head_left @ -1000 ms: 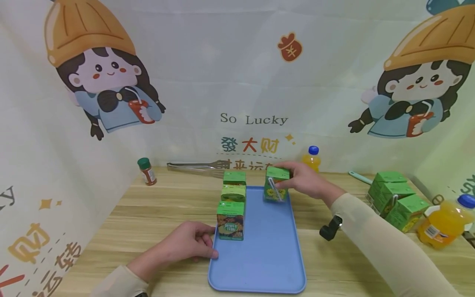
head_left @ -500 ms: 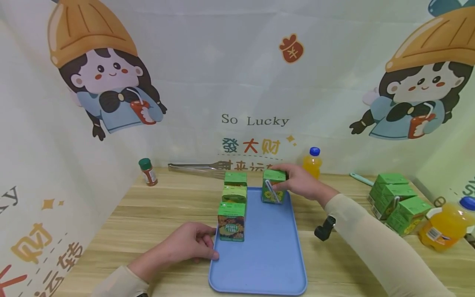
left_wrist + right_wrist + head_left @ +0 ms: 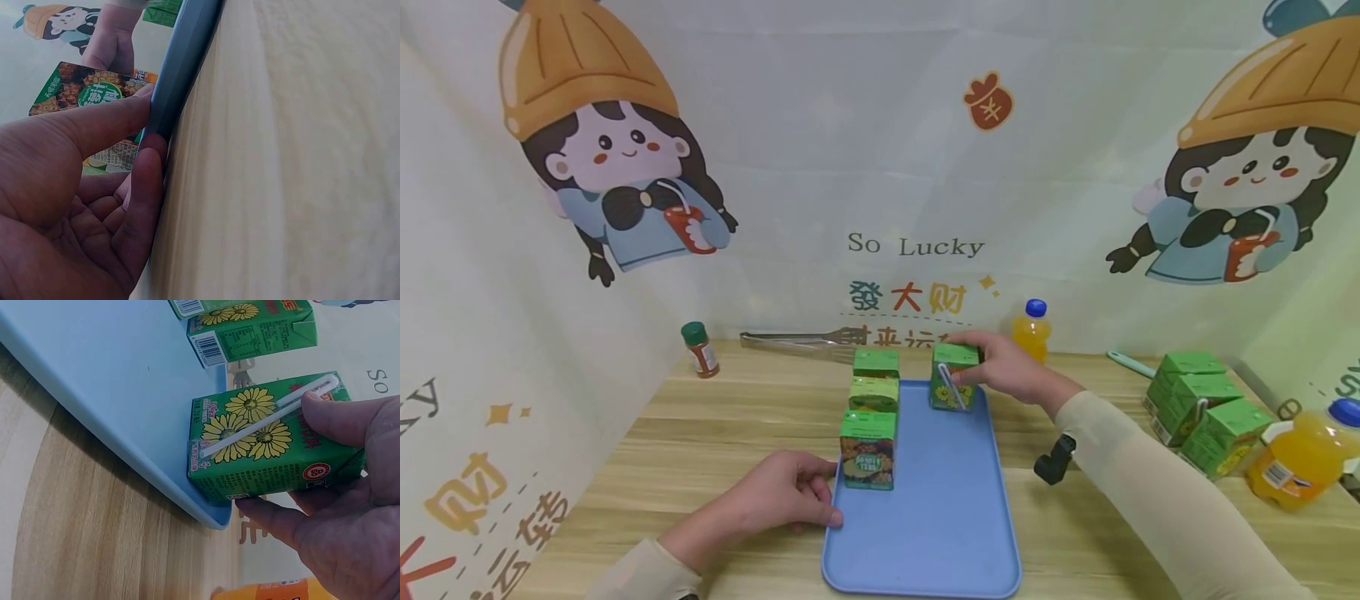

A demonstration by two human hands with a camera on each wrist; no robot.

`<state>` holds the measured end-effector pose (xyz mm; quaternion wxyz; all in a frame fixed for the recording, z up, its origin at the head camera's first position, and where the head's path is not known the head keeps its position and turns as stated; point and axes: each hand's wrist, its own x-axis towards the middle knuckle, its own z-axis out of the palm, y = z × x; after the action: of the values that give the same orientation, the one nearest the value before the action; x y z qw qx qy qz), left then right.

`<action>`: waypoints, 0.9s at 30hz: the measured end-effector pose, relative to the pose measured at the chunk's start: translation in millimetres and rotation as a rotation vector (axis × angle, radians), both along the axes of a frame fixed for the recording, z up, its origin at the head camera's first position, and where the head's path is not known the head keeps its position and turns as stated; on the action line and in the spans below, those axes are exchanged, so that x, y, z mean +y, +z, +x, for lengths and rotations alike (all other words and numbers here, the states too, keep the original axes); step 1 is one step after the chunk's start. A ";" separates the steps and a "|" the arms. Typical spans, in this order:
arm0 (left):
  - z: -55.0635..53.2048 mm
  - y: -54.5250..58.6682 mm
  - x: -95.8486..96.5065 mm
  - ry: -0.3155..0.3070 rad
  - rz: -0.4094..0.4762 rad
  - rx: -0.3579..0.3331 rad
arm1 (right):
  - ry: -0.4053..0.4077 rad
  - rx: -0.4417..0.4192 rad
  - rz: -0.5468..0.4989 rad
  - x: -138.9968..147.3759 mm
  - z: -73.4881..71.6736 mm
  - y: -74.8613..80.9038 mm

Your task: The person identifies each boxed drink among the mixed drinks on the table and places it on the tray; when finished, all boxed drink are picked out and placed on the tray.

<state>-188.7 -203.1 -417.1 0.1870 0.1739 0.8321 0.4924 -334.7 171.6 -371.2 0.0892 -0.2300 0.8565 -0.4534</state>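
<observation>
A blue tray (image 3: 940,533) lies on the wooden table, and my left hand (image 3: 786,492) pinches its left rim between thumb and fingers. Three green drink cartons stand in a row along the tray's left side; the front carton (image 3: 868,454) has a brown picture on its face. At the tray's far right corner my right hand (image 3: 1007,367) grips another green juice box (image 3: 262,434), printed with yellow flowers and with a white straw on its face. In the right wrist view the thumb presses near the straw and the box's base is right at the tray's surface.
Three green cartons (image 3: 1198,408) stand at the right, beside a bottle of orange drink (image 3: 1296,458). A smaller orange bottle (image 3: 1032,331) is behind my right hand. Tongs (image 3: 801,338), a green-capped spice jar (image 3: 702,350) and a pale green handle (image 3: 1129,363) lie towards the back.
My right hand has moved the juice box slightly left and down onto the tray's far right corner, then stayed there. The left hand keeps its hold on the tray rim.
</observation>
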 end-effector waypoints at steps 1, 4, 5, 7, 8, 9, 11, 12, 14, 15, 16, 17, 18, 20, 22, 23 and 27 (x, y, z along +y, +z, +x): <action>0.1 -0.2 0.1 0.000 0.001 -0.001 | 0.001 -0.002 -0.003 -0.1 -0.1 0.1; 0.1 -0.9 -0.1 0.000 0.006 -0.002 | 0.005 -0.002 -0.007 0.3 -0.2 0.5; 0.0 -1.0 -0.1 0.001 0.007 -0.003 | 0.005 -0.003 -0.010 0.5 -0.3 0.4; -0.2 -1.6 -0.2 0.005 0.010 -0.007 | 0.003 -0.006 -0.017 0.9 -0.2 0.3; -0.4 -1.7 -0.3 0.005 0.010 -0.007 | 0.005 -0.008 -0.020 1.3 -0.3 0.0; -0.3 -1.6 -0.2 0.006 0.009 -0.007 | 0.008 -0.009 -0.024 1.4 -0.3 -0.1; -0.1 -1.2 -0.4 0.008 0.008 -0.007 | 0.008 -0.013 -0.028 1.3 -0.1 -0.3; 0.0 -1.2 -0.5 0.008 0.007 -0.006 | 0.007 -0.015 -0.029 1.1 -0.2 -0.6; 0.6 -0.7 -0.4 0.010 0.006 -0.005 | 0.008 -0.018 -0.029 1.3 -0.4 -1.0; 0.9 -0.5 -0.3 0.010 0.008 -0.005 | 0.008 -0.020 -0.031 1.0 -0.2 -0.8; 1.1 -0.4 -0.4 0.011 0.010 -0.006 | 0.006 -0.026 -0.034 1.0 -0.7 -1.2; 1.1 -0.3 -0.4 0.011 0.010 -0.007 | 0.004 -0.030 -0.035 1.0 -1.0 -1.5; 1.2 -0.1 -0.3 0.014 0.010 -0.008 | 0.003 -0.032 -0.038 0.8 -0.9 -1.4; 0.9 -0.3 -0.1 0.017 0.009 -0.012 | -0.001 -0.037 -0.047 0.3 -0.4 -1.5; 0.5 -0.3 0.0 0.020 0.008 -0.017 | -0.011 -0.036 -0.049 0.0 -0.1 -2.0; 0.5 -0.5 0.0 0.020 0.008 -0.019 | -0.014 -0.032 -0.048 -0.2 0.3 -2.0; -0.4 -1.2 -0.2 0.022 0.008 -0.023 | -0.028 -0.015 -0.042 -0.1 1.8 -2.6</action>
<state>-189.1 -203.3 -418.3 0.1902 0.1599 0.8299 0.4995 -332.9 171.5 -373.7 0.0845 -0.2163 0.8492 -0.4743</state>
